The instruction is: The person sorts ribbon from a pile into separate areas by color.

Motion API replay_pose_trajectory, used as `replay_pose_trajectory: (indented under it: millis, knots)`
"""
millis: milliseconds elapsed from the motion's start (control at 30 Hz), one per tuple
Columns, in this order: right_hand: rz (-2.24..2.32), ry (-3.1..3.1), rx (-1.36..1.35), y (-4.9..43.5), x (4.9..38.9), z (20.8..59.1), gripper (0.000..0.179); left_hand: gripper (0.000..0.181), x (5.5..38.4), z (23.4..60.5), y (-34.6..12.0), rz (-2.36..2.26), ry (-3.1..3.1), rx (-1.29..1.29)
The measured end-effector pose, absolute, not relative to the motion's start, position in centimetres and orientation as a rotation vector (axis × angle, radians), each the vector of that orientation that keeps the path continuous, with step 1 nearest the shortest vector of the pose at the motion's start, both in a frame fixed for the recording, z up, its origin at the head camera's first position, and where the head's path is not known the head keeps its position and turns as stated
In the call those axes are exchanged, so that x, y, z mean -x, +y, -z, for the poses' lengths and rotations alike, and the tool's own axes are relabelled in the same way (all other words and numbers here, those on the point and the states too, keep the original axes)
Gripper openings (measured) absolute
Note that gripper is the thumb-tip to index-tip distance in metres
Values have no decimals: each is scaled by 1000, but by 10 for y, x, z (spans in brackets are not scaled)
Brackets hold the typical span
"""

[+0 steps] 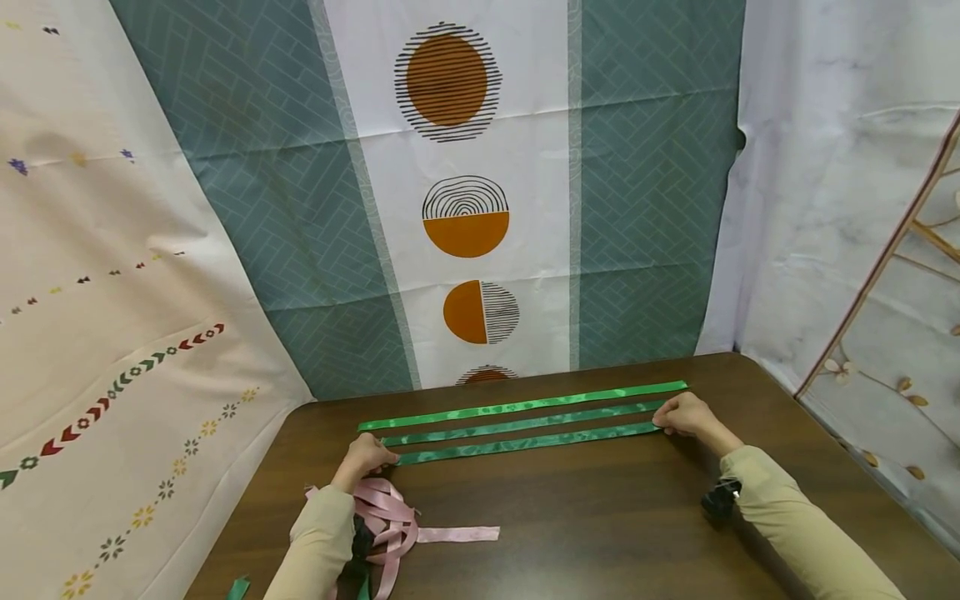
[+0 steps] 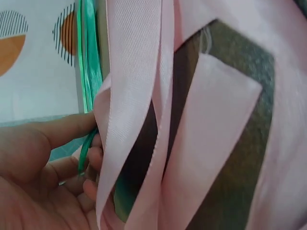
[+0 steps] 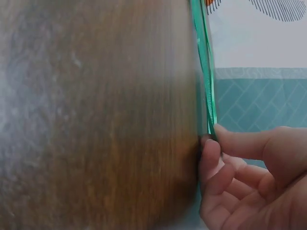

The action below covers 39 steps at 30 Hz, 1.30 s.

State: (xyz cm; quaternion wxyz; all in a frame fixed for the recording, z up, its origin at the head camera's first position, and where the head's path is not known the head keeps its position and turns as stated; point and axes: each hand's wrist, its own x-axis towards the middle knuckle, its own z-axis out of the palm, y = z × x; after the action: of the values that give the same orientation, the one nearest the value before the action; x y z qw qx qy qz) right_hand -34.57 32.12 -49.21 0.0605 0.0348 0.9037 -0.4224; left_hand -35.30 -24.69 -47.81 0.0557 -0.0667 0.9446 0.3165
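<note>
A dark green ribbon (image 1: 525, 444) stretches across the table, the nearest of three green strips. My left hand (image 1: 366, 458) pinches its left end between thumb and fingers; my right hand (image 1: 686, 415) pinches its right end. Just beyond it lies another dark green ribbon (image 1: 525, 423), and farthest back a brighter green ribbon (image 1: 525, 406), all roughly parallel. In the left wrist view, the left hand (image 2: 53, 163) grips the green end beside loops of pink ribbon (image 2: 134, 57). The right wrist view shows the right hand (image 3: 249, 177) pinching the green ribbon end (image 3: 211, 129).
A tangled heap of pink ribbon (image 1: 386, 508) lies under and beside the left forearm, one tail pointing right. A small green ribbon piece (image 1: 237, 588) is at the front left. The brown wooden table (image 1: 570, 517) meets a patterned curtain (image 1: 645, 208) at the back.
</note>
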Motion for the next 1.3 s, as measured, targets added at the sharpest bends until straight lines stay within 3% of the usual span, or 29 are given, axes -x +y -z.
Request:
replay_pose_trajectory:
  millis: [333,667,1000,1300]
  knots:
    - [1119,2884,-170,325,342,495,18,42,350,475,-262,-878,2853,473]
    - [985,2930,-236,336,336,491,48,53,343,469,-276,-882,2838,594]
    - [1001,2922,-235,347,333,486,41,51,345,472,-279,-878,2854,581]
    - [1533,2631,-146,328,334,478,36,42,332,469,-292,-1206,2793,313]
